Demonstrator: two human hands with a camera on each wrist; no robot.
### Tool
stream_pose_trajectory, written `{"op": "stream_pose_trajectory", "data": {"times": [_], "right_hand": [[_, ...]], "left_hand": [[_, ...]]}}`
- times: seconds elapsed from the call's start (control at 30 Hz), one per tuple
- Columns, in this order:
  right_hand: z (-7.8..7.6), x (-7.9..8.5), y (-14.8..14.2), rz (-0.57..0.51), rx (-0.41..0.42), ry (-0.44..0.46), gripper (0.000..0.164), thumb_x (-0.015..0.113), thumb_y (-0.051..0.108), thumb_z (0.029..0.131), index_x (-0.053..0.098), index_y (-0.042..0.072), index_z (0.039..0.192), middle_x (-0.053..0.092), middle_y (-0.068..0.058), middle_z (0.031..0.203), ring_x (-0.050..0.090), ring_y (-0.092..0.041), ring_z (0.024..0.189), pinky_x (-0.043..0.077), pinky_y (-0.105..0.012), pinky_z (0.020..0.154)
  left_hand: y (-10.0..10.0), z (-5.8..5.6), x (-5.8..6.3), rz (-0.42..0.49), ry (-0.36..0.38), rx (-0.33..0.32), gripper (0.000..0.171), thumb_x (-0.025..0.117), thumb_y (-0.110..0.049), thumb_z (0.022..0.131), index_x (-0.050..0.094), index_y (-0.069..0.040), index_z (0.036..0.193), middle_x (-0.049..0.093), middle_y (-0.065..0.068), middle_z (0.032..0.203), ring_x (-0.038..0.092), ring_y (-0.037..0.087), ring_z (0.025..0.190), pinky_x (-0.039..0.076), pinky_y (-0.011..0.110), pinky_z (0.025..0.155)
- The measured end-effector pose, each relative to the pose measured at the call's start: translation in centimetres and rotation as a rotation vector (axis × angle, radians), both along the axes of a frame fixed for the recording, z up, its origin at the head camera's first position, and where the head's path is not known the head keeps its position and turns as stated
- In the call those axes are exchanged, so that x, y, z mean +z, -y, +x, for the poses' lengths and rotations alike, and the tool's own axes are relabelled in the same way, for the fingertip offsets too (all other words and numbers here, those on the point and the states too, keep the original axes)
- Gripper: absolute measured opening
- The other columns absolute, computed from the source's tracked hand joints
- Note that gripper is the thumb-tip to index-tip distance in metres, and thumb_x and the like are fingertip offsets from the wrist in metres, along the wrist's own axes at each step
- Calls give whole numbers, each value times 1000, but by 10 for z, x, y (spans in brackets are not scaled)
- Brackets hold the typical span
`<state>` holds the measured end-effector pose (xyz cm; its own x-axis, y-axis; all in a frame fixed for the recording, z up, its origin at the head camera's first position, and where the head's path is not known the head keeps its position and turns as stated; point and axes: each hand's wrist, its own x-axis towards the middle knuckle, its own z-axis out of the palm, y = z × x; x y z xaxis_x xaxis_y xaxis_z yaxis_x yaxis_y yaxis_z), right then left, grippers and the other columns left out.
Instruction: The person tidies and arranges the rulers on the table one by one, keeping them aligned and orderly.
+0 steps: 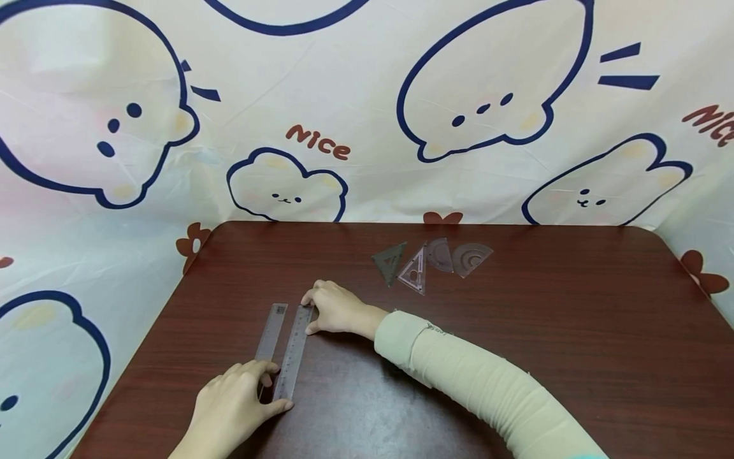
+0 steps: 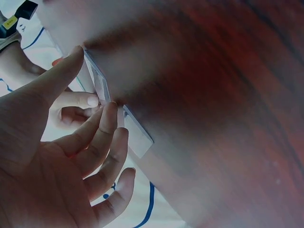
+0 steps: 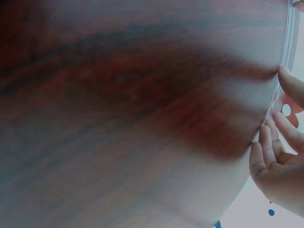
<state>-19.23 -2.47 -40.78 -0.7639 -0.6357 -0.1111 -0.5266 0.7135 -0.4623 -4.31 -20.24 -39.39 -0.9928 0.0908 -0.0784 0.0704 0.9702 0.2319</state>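
Observation:
Two clear plastic rulers lie side by side on the dark wooden table. My left hand (image 1: 232, 398) spans the near end of the right-hand ruler (image 1: 295, 350), thumb at one edge and fingertips at the other. At that ruler's far end, my right hand (image 1: 338, 309) holds it between thumb and fingers. The left-hand ruler (image 1: 271, 333) lies a small gap away, its near part hidden behind my left hand. In the left wrist view, the thumb (image 2: 71, 71) meets the ruler's edge. The right wrist view catches the ruler (image 3: 289, 38) edge-on beside the right fingers.
Toward the back of the table (image 1: 516, 357) lie a dark set square (image 1: 390, 261), a clear set square (image 1: 414, 273) and two clear protractor-like pieces (image 1: 440, 255), (image 1: 470, 258). A printed cloth (image 1: 367, 76) with cartoon outlines hangs behind and along the sides.

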Motion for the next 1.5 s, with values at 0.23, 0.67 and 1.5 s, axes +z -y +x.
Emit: {"op": "stream_pose_trajectory", "data": {"times": [0.23,0.67,1.5], "right_hand": [[1,3,-4,-42,7,40,50,80,33,85,64,17,130,57,5,106,54,-11,99,45,-24,85],[-2,6,-13,-111,8,34,41,76,26,90,65,14,128,63,2,113,59,-12,106,48,-26,89],[-11,12,-54,-217,-51,9,30,71,14,94,67,11,123,66,-1,108,63,-15,94,51,-28,77]], "left_hand": [[-5,1,3,19,-63,-9,40,84,-47,74,72,-24,105,56,-15,80,51,6,72,45,34,64],[-18,-8,6,42,-194,-75,23,80,-32,82,73,-24,103,66,-14,90,63,14,87,52,44,73],[-54,-45,12,52,-154,-156,22,76,-35,86,73,-23,104,69,-8,103,65,17,94,53,43,75]]}}
